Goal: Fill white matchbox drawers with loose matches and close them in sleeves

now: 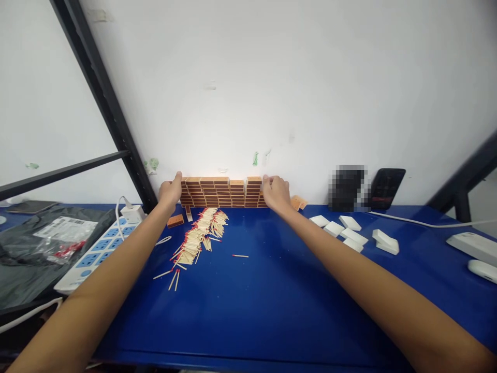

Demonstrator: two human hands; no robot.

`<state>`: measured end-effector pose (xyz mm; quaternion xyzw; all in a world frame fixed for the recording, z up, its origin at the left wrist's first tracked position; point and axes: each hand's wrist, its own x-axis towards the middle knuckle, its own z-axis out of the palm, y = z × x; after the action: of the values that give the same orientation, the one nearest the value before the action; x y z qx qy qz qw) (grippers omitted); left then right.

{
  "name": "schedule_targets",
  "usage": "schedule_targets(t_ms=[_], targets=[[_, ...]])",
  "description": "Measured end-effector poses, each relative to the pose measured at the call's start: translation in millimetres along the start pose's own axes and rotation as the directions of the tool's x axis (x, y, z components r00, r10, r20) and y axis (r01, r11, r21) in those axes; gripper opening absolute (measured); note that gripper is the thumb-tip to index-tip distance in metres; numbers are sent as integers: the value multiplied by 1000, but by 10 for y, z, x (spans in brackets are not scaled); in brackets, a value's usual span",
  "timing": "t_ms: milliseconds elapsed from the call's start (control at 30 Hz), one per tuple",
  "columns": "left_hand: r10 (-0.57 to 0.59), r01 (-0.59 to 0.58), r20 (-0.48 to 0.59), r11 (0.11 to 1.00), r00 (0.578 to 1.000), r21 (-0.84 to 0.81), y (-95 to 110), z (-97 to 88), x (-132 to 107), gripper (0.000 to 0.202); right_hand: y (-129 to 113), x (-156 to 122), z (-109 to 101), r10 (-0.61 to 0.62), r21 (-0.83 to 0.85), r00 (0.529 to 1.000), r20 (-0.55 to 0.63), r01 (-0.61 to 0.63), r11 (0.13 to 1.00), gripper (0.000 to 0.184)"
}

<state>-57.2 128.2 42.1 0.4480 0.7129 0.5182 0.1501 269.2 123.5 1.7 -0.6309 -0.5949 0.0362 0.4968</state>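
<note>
Several matchboxes [213, 192] are stacked in a low wall against the back wall, with striped brown and tan sides and an uneven top row. My left hand [170, 191] holds the left end of the stack, thumb up at its top corner. At the opposite end, my right hand [276, 191] presses in with curled fingers; part of its grip is hidden. In front of the stack lies a long pile of red-tipped matches [198, 238], and one match [240, 256] lies apart. A loose matchbox [175, 220] rests near my left wrist.
White power strip [97, 254] and a dark plastic bag [23, 259] lie left on the blue table [248, 311]. White small blocks [355, 237] are scattered right, near a phone [386, 187] leaning on the wall. Orange card pieces [298, 202] sit beside my right hand. A black frame post [112, 103] rises left.
</note>
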Motion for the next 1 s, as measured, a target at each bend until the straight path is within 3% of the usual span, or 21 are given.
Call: schedule_targets(t_ms=[100, 367, 567, 1000], targets=[[-10, 10, 18, 1000, 1000, 4, -7, 17, -14, 72, -90, -53, -15, -80, 38, 996, 49, 78, 996, 61], [-9, 8, 55, 1000, 998, 19, -41, 36, -30, 81, -179, -125, 53, -50, 91, 988, 148, 37, 995, 67], [0, 1, 76, 1000, 997, -8, -47, 56, -62, 78, -242, -152, 19, -9, 158, 971, 238, -30, 987, 64], [-35, 43, 108, 996, 994, -76, -85, 74, -25, 79, -220, -155, 50, -55, 220, 963, 263, -5, 975, 71]])
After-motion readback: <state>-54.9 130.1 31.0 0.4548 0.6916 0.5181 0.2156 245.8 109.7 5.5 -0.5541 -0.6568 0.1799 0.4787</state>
